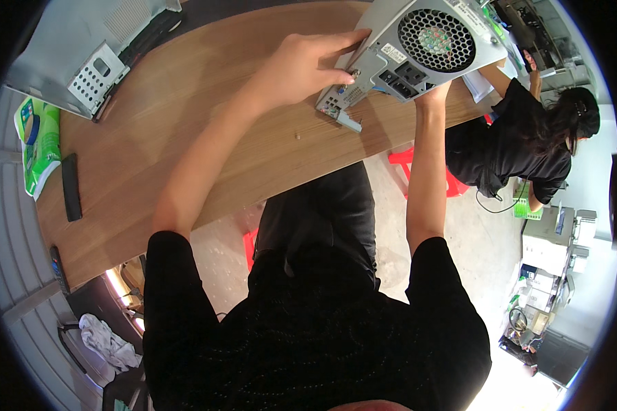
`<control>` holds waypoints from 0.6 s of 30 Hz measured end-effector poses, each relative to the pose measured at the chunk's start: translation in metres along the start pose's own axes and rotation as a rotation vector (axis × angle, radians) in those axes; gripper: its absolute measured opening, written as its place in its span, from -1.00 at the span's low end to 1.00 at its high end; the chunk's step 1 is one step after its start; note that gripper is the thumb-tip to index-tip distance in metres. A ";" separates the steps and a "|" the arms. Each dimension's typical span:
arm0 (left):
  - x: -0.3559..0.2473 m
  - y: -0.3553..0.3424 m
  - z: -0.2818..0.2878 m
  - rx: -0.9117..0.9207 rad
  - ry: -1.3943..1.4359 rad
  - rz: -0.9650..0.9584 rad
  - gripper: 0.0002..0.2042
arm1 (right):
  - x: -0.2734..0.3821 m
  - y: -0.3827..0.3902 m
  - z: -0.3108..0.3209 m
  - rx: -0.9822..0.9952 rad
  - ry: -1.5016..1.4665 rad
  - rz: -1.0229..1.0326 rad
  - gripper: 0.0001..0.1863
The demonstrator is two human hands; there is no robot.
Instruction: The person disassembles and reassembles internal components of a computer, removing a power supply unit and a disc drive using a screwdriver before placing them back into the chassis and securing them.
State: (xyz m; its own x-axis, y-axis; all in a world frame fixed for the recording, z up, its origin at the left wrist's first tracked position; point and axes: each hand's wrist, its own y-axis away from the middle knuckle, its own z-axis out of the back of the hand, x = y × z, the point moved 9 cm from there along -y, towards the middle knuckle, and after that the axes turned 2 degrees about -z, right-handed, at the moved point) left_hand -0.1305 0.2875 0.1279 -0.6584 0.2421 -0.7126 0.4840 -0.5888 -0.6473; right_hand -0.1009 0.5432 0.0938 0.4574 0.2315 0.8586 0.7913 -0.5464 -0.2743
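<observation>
A grey metal computer case [380, 58] is tilted above the table's far edge, its back panel facing me. That panel bears a round honeycomb fan grille [437, 40], black power sockets [403, 79] and a strip of ports. My left hand [305, 67] grips the case's left edge, thumb by the ports and index finger stretched along the metal; its other fingers are partly hidden. From below, my right hand [434, 94] holds the right side, with the fingers hidden behind the case. A thin metal bracket end [348, 122] sticks out at the lower left corner.
On the wooden table [253, 161] a large metal panel [82, 51] stands at the far left. Near it lie a green-and-white packet [38, 147], a black bar [71, 186] and a remote control [59, 268]. A co-worker [521, 140] in black works at right beside a red stool [452, 183].
</observation>
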 end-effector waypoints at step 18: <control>-0.189 -0.129 -0.031 0.524 -0.558 -0.698 -0.02 | 0.010 0.009 -0.025 0.121 -0.079 -0.053 -0.66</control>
State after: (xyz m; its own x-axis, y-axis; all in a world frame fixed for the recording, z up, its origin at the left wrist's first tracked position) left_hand -0.0503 0.3417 0.3381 -0.9344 0.3450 0.0890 -0.3312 -0.7489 -0.5739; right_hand -0.0993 0.5200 0.1108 0.4408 0.3225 0.8377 0.8561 -0.4316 -0.2842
